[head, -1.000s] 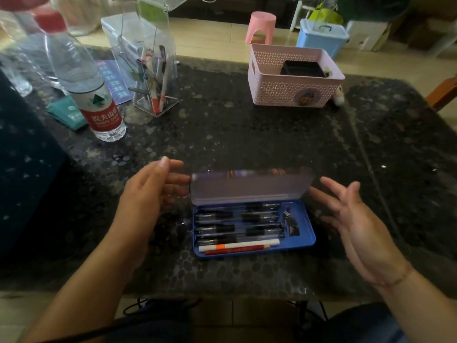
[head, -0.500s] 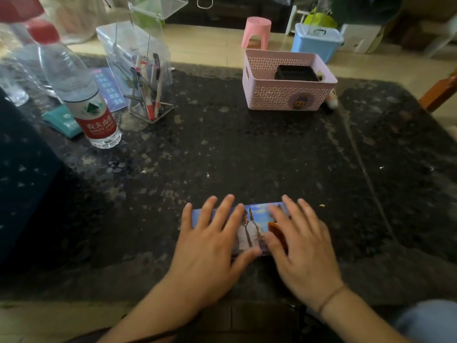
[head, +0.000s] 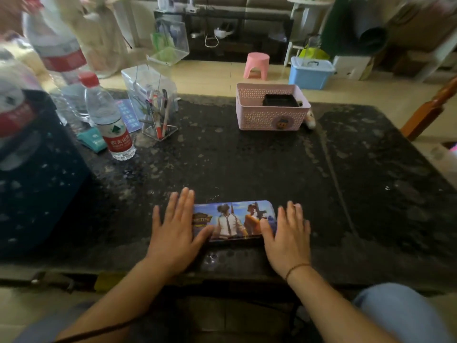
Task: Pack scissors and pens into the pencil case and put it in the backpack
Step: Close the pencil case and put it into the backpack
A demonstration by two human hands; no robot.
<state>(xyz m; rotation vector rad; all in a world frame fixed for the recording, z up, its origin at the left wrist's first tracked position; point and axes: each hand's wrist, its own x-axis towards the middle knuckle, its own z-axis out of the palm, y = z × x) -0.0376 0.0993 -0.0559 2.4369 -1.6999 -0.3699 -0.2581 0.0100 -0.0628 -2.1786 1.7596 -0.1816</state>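
Observation:
The pencil case (head: 232, 221) lies shut on the dark stone table (head: 247, 164) near its front edge, and its lid shows a printed picture of game figures. My left hand (head: 175, 231) rests flat over the case's left end with the thumb on the lid. My right hand (head: 289, 233) lies flat over the right end, thumb also on the lid. Neither hand's fingers curl around the case. The pens and scissors are hidden inside. A dark blue speckled bag (head: 37, 181), probably the backpack, stands at the table's left edge.
A water bottle (head: 108, 120) and a clear holder with several pens (head: 155, 112) stand at the back left. A pink basket (head: 269, 117) sits at the back centre. A wooden chair (head: 430, 110) is off the far right corner.
The case stood open with pens and scissors showing one second ago. Both hands pressed the lid down, then slid apart to the case's two ends.

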